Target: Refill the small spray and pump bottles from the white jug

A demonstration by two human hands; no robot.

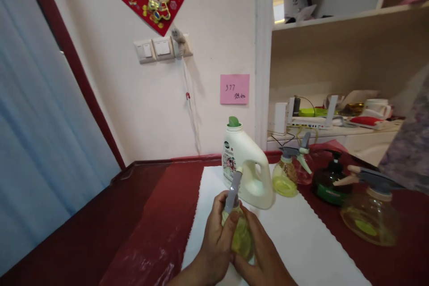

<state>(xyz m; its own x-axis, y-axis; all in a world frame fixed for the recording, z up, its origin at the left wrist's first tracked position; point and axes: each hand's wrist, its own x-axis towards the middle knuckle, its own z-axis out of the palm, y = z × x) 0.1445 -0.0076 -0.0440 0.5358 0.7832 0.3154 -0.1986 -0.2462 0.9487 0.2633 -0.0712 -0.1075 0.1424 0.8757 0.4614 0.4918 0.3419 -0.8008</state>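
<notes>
Between my two hands is a clear, yellowish spray bottle (241, 237) with a grey trigger head pointing up and away. My left hand (216, 237) wraps its neck and upper side, thumb across the front. Around the lower right side of the same bottle, my right hand (263, 248) is closed; some of its fingers are hidden behind the bottle. Just beyond stands a large white detergent jug (246, 149), its neck uncapped and a green spout showing. A white cloth or sheet (288, 241) lies under the jug and my hands.
To the right stand a small spray bottle (284, 176) with yellow liquid, a dark pump bottle (331, 183) and a larger spray bottle (372, 214). The dark red table (140, 219) meets the wall, where a pink note (234, 89) hangs. A white router (308, 120) sits on the shelf.
</notes>
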